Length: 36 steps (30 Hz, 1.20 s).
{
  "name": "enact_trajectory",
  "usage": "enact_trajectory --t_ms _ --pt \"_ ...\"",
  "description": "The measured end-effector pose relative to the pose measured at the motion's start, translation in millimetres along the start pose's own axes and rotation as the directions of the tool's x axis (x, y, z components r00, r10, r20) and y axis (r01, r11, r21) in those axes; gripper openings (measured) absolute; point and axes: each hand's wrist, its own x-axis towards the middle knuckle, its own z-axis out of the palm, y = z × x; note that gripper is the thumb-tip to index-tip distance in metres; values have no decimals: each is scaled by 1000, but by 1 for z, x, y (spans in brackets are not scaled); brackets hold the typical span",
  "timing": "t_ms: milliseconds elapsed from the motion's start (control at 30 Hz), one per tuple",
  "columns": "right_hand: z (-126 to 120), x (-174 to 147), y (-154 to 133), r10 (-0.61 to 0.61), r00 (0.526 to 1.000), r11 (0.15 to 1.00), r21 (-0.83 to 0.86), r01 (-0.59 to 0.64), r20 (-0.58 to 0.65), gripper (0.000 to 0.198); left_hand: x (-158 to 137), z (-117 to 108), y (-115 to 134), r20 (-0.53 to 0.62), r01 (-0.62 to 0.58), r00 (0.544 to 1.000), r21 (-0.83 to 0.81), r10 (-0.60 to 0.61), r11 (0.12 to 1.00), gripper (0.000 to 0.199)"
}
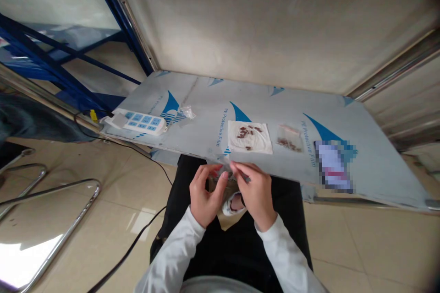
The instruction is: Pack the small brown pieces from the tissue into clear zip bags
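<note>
My left hand (205,196) and my right hand (256,194) are close together over my lap, at the near edge of the table. Between their fingertips is a small clear plastic bag (224,161), pinched from both sides; its contents are hard to make out. Just beyond the hands a white cloth (235,144) lies on the table, with several small brown pieces (244,132) scattered on it. To its right lies a clear zip bag (289,138) with similar small brown pieces inside.
On the left of the table sits a white power strip (144,123) with blue sockets, beside another small clear bag (187,112). A blurred-out phone-shaped object (333,167) lies at the right. Black cable (129,249) crosses the floor, and a metal-framed chair (92,190) stands left.
</note>
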Motion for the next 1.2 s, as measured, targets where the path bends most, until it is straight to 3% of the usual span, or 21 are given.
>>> enact_trajectory --t_ms 67,133,267,367,467,600,700,767,867,933,1033,1100,1200 --pt "-7 -9 -4 -82 995 988 -126 88 52 21 1 2 7 68 169 985 -176 -160 970 22" --pt "-12 -16 -9 -85 992 981 -164 100 97 24 2 5 8 165 327 944 -329 -287 886 24" --pt "-21 -25 -13 -36 964 997 81 15 263 22 0 9 3 311 496 868 -483 -388 722 26" --pt "-27 -30 -9 25 946 964 243 -108 323 19 0 6 -1 430 531 836 -478 -341 699 26" --pt "-29 -35 0 90 931 922 324 -213 355 27 2 -2 -2 540 479 808 -366 -237 798 25" --pt "-30 -36 10 241 938 893 322 -315 248 31 7 -15 5 563 221 810 -36 -163 975 21" --pt "-31 -32 8 219 971 966 116 -229 97 31 8 -20 16 514 41 851 144 -110 989 17" --pt "-30 -30 1 155 986 988 -4 -155 60 31 7 -19 22 446 -118 894 157 37 981 11" --pt "-28 -29 -14 122 990 993 1 -122 77 31 7 -9 20 401 -325 876 83 267 942 70" --pt "-26 -27 -22 84 989 995 37 -89 125 33 9 0 14 406 -316 870 25 279 948 80" --pt "-29 -12 -20 -21 983 998 63 9 184 30 14 11 3 339 -164 927 -28 163 986 46" --pt "-32 13 -1 -72 988 997 43 66 136 20 18 14 -2 275 -96 957 -17 97 995 29" --pt "-34 72 48 -139 990 983 -117 142 39 16 19 15 -4 242 -67 968 25 59 997 26"
